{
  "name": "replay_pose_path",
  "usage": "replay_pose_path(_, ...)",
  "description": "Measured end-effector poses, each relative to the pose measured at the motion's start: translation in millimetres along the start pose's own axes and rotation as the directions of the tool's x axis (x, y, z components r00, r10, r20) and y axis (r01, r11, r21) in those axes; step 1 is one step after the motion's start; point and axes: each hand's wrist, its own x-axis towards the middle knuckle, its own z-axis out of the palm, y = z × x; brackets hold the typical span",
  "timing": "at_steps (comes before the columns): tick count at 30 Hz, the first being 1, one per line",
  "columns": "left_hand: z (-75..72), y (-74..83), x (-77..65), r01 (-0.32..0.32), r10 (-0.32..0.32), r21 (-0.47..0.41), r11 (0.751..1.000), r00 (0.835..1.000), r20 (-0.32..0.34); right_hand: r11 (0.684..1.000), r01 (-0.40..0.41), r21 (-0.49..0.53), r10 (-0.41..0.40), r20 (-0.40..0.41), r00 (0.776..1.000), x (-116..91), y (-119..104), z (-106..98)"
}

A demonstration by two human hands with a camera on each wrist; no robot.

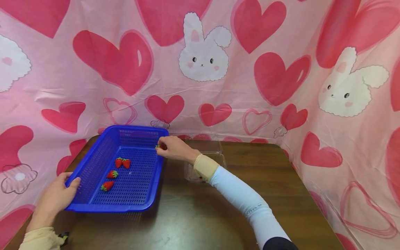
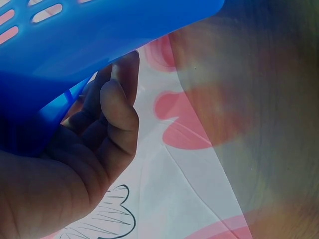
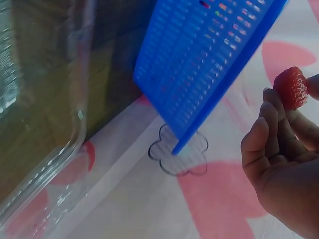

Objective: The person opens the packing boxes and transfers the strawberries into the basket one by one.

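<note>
Head view: left hand [image 1: 57, 194] gripped the blue basket [image 1: 109, 208], apparently to steady it, while right hand [image 1: 177, 148] pinched a strawberry [image 3: 290, 88].

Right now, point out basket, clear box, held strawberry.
Basket [image 1: 134, 178]: head view, bare floor.
Clear box [image 1: 190, 170]: head view, left part of base.
Held strawberry [image 3: 291, 88]: right wrist view, middle of red body.

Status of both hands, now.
Left hand: closed, gripping the blue perforated plastic basket.
Right hand: closed, pinching a red strawberry.
</note>
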Motion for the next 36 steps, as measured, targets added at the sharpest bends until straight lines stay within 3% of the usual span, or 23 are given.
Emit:
replay_pose_path(9,-1.9,0.9,0.9,-0.001,0.0,-0.002,1.0,1.0,-0.012,0.999,0.018,0.042,-0.021,0.075,0.997,25,-12,19)
replay_pose_path(18,-2.0,1.0,1.4,0.009,-0.01,-0.01,1.0,1.0,-0.014,0.998,0.032,-0.057,-0.021,0.182,0.983,49,-26,36)
replay_pose_path(26,-5.1,2.2,3.1,0.039,-0.038,-0.011,0.999,0.999,0.029,0.994,-0.061,-0.09,0.082,0.251,0.964,67,-26,57)
replay_pose_path(36,-3.3,2.7,2.5,0.014,-0.014,-0.005,1.0,1.0,-0.001,0.977,-0.139,-0.161,0.183,0.297,0.937,82,-29,73)
